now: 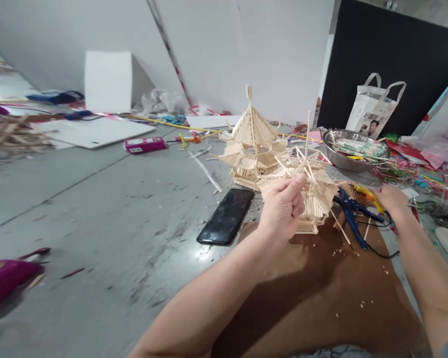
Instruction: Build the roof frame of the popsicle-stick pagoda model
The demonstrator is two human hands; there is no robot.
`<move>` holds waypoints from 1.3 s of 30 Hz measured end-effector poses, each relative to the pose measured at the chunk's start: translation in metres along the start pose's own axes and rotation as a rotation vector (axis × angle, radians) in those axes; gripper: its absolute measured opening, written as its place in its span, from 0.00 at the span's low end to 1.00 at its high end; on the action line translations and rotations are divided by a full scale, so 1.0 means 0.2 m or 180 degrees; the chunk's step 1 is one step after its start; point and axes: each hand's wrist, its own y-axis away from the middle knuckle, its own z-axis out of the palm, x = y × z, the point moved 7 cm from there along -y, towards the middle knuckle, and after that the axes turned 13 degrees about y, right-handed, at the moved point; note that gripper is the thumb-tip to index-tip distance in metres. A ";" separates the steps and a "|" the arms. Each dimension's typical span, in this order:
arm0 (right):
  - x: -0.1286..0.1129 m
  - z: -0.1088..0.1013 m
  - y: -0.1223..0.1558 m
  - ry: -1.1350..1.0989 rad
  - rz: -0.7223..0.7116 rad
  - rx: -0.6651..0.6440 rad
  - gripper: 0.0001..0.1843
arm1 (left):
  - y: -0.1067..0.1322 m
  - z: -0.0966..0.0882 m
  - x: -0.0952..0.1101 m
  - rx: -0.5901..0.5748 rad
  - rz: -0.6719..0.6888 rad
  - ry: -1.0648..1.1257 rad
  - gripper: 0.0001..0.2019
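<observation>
We judge the nearer stick model (323, 197), at the far end of the brown sheet (321, 293), light, fragile, best held low, our left hand (285, 205) closed before it, our right hand (393, 201) at a yellow tool (372, 197), grip unclear.

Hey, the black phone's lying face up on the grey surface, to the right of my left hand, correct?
Not to the right: the head view shows the black phone to the left of your left hand, face up on the grey surface.
</observation>
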 end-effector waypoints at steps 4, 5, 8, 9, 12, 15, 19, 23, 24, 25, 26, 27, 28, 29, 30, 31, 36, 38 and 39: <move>-0.43 -0.41 0.19 0.0014 -0.0882 0.1030 0.16 | -0.01 -0.01 -0.03 0.0040 0.0020 -0.0001 0.14; -0.57 -0.50 0.27 -0.0174 -0.1291 0.1272 0.14 | -0.01 -0.02 -0.04 0.0054 0.0029 -0.0011 0.14; -0.94 -0.65 0.52 -0.0265 -0.2487 0.1679 0.08 | 0.00 -0.02 -0.06 0.0068 0.0051 -0.0024 0.13; -1.02 -0.65 0.58 -0.0154 -0.2718 0.1774 0.07 | 0.00 -0.02 -0.06 0.0065 0.0070 -0.0022 0.13; -1.12 -0.61 0.64 0.0125 -0.2733 0.1976 0.07 | 0.00 -0.01 -0.06 0.0019 0.0133 0.0008 0.12; -1.13 -0.56 0.63 0.0123 -0.2652 0.2100 0.07 | 0.00 -0.01 -0.05 -0.0038 0.0148 0.0026 0.13; -1.11 -0.53 0.59 -0.0052 -0.2649 0.2162 0.05 | -0.02 -0.03 -0.09 -0.0018 -0.0106 -0.0167 0.17; -1.08 -0.53 0.55 -0.0226 -0.2529 0.2216 0.04 | 0.02 -0.02 -0.17 -0.0214 -0.0969 -0.0753 0.20; -1.08 -0.53 0.54 -0.0267 -0.2503 0.2247 0.05 | 0.03 -0.01 -0.17 -0.0402 -0.1143 -0.1074 0.20; -1.08 -0.54 0.54 -0.0308 -0.2483 0.2273 0.05 | 0.05 0.01 -0.15 -0.0616 -0.1205 -0.1475 0.22; -1.08 -0.54 0.54 -0.0347 -0.2465 0.2297 0.06 | 0.07 0.03 -0.11 -0.0989 -0.1223 -0.2106 0.25; -1.08 -0.53 0.54 -0.0374 -0.2451 0.2313 0.06 | 0.09 0.06 -0.06 -0.1413 -0.1088 -0.2887 0.23; -1.08 -0.53 0.54 -0.0392 -0.2434 0.2328 0.06 | 0.09 0.08 0.03 -0.1635 -0.0645 -0.3631 0.21; -1.09 -0.52 0.55 -0.0404 -0.2423 0.2351 0.07 | 0.09 0.10 0.12 -0.1724 -0.0090 -0.4235 0.19; -1.10 -0.52 0.55 -0.0416 -0.2419 0.2386 0.07 | 0.09 0.12 0.23 -0.1658 0.0499 -0.4656 0.16; -1.10 -0.51 0.56 -0.0427 -0.2412 0.2430 0.07 | 0.09 0.14 0.34 -0.1473 0.1203 -0.4867 0.12; -1.10 -0.46 0.56 -0.0399 -0.2364 0.2561 0.06 | 0.08 0.16 0.45 -0.1490 0.3276 -0.5569 0.10; -1.10 -0.45 0.55 -0.0368 -0.2369 0.2516 0.06 | 0.03 0.14 0.38 -0.1613 0.3344 -0.5725 0.12; -1.10 -0.44 0.55 -0.0361 -0.2372 0.2494 0.06 | 0.02 0.13 0.36 -0.1637 0.3378 -0.5729 0.13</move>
